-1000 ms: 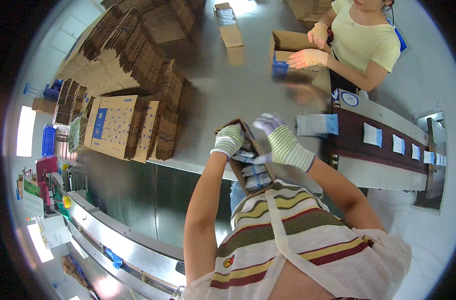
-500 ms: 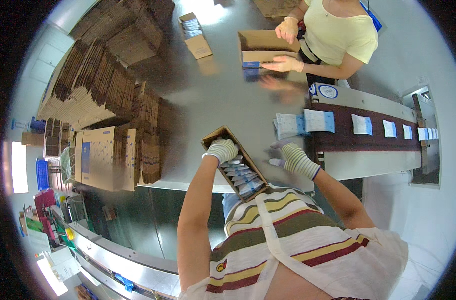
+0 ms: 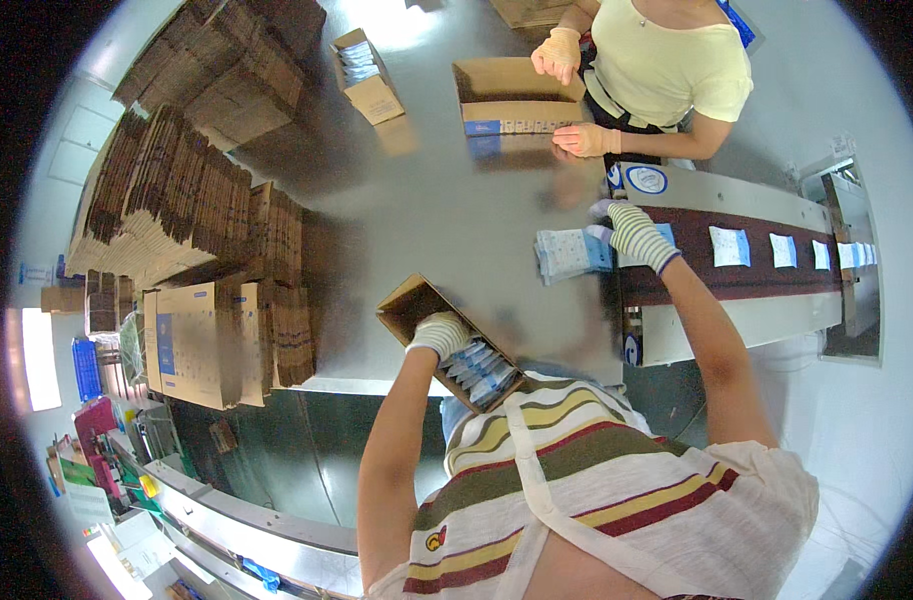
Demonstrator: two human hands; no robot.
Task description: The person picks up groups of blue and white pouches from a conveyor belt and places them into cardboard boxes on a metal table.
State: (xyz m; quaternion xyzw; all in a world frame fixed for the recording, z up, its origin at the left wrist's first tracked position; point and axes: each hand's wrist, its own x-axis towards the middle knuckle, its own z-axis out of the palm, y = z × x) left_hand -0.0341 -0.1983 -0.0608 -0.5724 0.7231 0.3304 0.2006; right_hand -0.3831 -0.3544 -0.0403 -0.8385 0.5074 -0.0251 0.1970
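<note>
My left hand (image 3: 440, 333), in a striped glove, reaches into a small open cardboard carton (image 3: 413, 297) at the table's near edge. It rests against a row of blue-and-white packets (image 3: 480, 373) standing in the carton; its fingers are hidden. Over the near end of a conveyor belt (image 3: 692, 285) is my right hand (image 3: 637, 234), in a matching glove, fingers stretched out and apart. A blue-and-white packet lies partly hidden under that hand. Just left of it, a small pile of packets (image 3: 574, 254) lies at the belt's end.
More packets (image 3: 729, 247) lie spaced along the belt. Across the table a co-worker in orange gloves handles an open carton (image 3: 520, 88). A filled carton (image 3: 374, 98) stands at the far side. Stacks of flattened cardboard (image 3: 167, 200) crowd the left.
My right hand has moved up and right from the table onto the belt's end. My left hand stays in the carton, slightly lower. The co-worker's lower hand has shifted along the open carton.
</note>
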